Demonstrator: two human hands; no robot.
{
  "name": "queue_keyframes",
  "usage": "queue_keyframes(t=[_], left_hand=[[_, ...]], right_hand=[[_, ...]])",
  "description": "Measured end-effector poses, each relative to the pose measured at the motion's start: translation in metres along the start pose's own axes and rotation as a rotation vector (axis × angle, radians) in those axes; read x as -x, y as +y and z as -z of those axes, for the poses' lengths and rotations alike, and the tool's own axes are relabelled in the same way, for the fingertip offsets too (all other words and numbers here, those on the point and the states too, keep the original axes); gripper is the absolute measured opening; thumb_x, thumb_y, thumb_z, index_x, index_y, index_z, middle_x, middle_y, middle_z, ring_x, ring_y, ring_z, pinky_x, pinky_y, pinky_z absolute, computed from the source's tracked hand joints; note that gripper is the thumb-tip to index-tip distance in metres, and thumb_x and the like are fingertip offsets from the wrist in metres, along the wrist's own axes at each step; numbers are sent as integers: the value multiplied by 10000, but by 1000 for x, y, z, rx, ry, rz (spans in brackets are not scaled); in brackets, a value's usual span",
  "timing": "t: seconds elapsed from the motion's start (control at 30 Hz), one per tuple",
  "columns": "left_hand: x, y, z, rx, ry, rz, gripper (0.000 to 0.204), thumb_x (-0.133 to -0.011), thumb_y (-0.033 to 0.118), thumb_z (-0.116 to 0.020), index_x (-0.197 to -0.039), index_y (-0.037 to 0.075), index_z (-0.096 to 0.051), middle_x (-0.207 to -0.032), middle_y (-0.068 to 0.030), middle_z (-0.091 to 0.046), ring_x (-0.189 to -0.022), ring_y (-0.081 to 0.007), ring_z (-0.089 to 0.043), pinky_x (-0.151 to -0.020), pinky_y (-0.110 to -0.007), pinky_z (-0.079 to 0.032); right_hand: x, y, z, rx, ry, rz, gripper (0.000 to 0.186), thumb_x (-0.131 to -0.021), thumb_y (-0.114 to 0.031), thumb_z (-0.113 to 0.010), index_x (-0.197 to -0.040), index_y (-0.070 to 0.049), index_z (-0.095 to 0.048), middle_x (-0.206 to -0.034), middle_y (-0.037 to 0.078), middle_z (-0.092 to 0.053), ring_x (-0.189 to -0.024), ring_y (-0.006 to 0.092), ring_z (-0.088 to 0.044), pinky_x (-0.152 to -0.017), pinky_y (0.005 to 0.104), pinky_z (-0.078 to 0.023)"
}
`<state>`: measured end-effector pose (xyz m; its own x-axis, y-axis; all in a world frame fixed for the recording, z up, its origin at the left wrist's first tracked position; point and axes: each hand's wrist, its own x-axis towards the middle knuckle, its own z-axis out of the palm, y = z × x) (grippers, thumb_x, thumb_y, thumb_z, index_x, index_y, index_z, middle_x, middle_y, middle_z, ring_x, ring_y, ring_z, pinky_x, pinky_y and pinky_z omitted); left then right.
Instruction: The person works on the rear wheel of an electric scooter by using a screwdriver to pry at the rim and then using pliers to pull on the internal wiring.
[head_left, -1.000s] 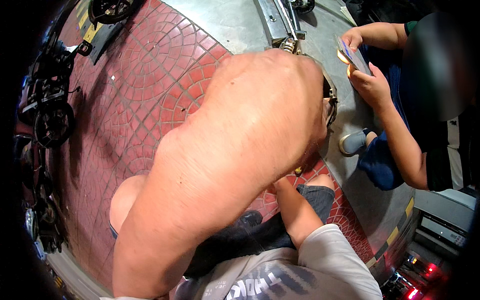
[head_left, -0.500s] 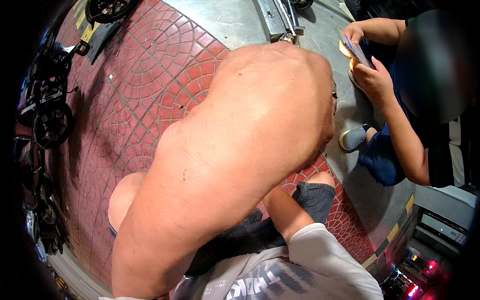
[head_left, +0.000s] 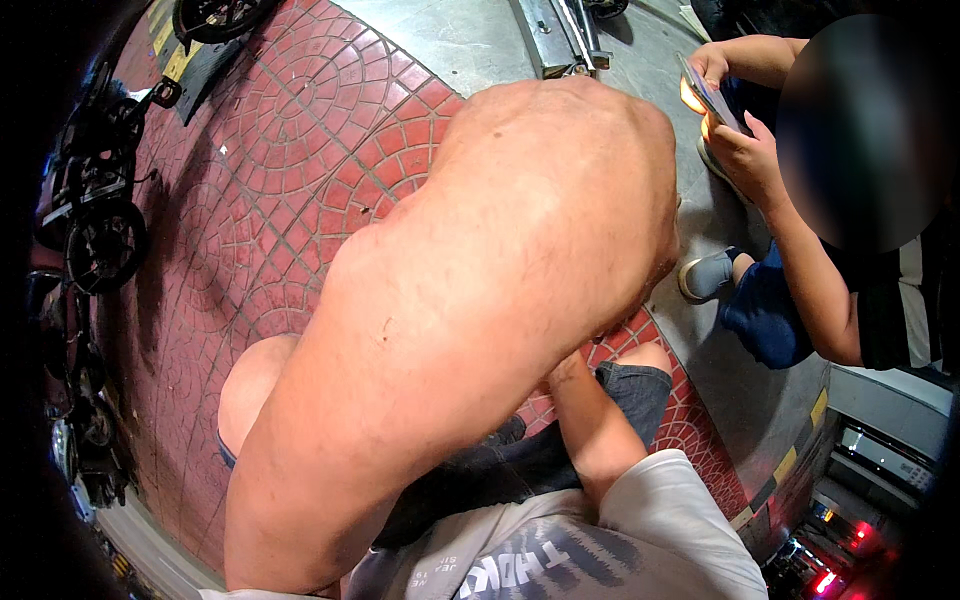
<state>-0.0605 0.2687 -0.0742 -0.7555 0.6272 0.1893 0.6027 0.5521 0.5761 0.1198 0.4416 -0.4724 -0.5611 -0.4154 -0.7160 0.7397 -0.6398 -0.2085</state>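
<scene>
My left forearm (head_left: 430,340) reaches up from the lower left, very close to view, and fills the middle. At its far end the back of my left hand (head_left: 610,145) shows, bent over. Its fingers are out of sight, so whatever they hold or touch cannot be made out. My right forearm (head_left: 595,420) comes out of a light sleeve and passes under the left one, which hides the right hand. Just beyond my left hand a grey metal box-shaped piece with rods (head_left: 550,38) lies on the concrete.
At the right another person holds a phone (head_left: 710,95) in both hands, a grey shoe (head_left: 705,275) near me. Motorcycles (head_left: 105,245) stand along the left. Red patterned paving (head_left: 270,150) borders grey concrete (head_left: 430,40). My bare knee (head_left: 255,385) is at the lower left.
My left arm and hand have shifted slightly right and up. My right forearm has moved a little to the right, with more of its wrist end showing. The other person stays nearly still.
</scene>
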Motion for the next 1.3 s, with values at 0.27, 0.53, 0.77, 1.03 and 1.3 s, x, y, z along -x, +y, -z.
queue_keyframes(t=[0.27, 0.53, 0.77, 1.03, 1.3], left_hand=[[2, 2, 0, -37, 45, -43, 217, -840, 190, -733, -877, -10, -809, -902, -244, -775, -898, -358, -788, -819, -449, -629], [0, -3, 0, 27, 31, -13, 195, -839, 178, -737, -838, -5, -803, -848, -241, -765, -853, -371, -784, -798, -454, -629], [3, -9, 3, 84, -28, 22, 346, -957, 298, -713, -972, -47, -707, -876, -302, -708, -885, -502, -700, -795, -571, -553], [-7, -10, 18, 26, -9, 78, 326, -964, 291, -699, -984, -35, -714, -843, -287, -715, -841, -481, -718, -770, -540, -572], [-13, -9, 23, 61, 58, 67, 315, -937, 269, -673, -931, -32, -762, -853, -297, -738, -854, -449, -756, -805, -522, -606]], right_hand=[[1, -5, -8, 20, 105, 55, 118, -1049, -163, -615, -1038, -55, -663, -857, 56, -659, -694, 207, -625, -588, 416, -526], [-81, 22, 47, 936, 729, 472, 77, -904, -76, -732, -865, -15, -707, -849, 151, -767, -746, 201, -756, -567, 366, -593], [-117, 53, 24, 1347, 1167, 463, 186, -854, -149, -718, -958, -27, -812, -904, 227, -790, -898, 394, -784, -817, 485, -620], [-72, 5, -1, 307, 550, 378, 109, -944, -65, -678, -855, -27, -729, -707, 88, -674, -634, 190, -645, -507, 346, -474], [-29, -25, -29, 143, 331, 370, 219, -1032, -84, -607, -1217, 9, -679, -870, 67, -652, -742, 186, -646, -623, 340, -516]])
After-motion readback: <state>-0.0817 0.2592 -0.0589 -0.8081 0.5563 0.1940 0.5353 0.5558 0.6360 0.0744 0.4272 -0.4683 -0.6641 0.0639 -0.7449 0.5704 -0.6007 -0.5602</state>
